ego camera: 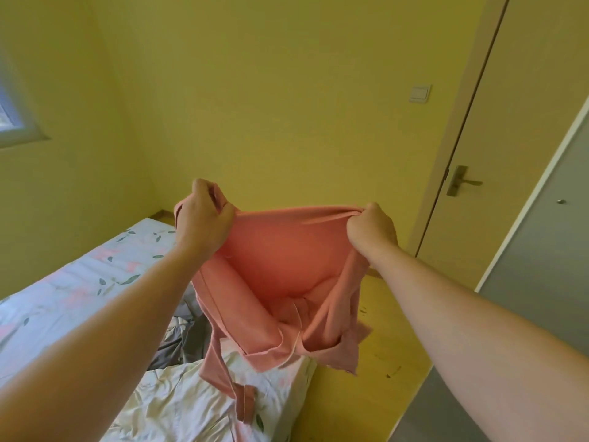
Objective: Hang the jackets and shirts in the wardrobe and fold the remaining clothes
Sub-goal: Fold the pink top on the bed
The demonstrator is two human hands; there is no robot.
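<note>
Head view: a person holds a pink garment up at arm's length over the corner of a bed. The left hand and right hand are spread apart, each with fingers curled tight round one end of the garment's top edge. The cloth stretches taut between them and hangs loose below, its lowest strip dangling over the floral sheet. The folds are too bunched to tell what kind of garment it is. Below the hands, beside the left forearm, grey clothes lie crumpled on the bed. Beyond the hands rises a yellow wall, with a switch above the right hand. Right of the right hand stands a door with a lever handle. A window shows far left of the left hand. Wooden floor lies beneath the right forearm.
</note>
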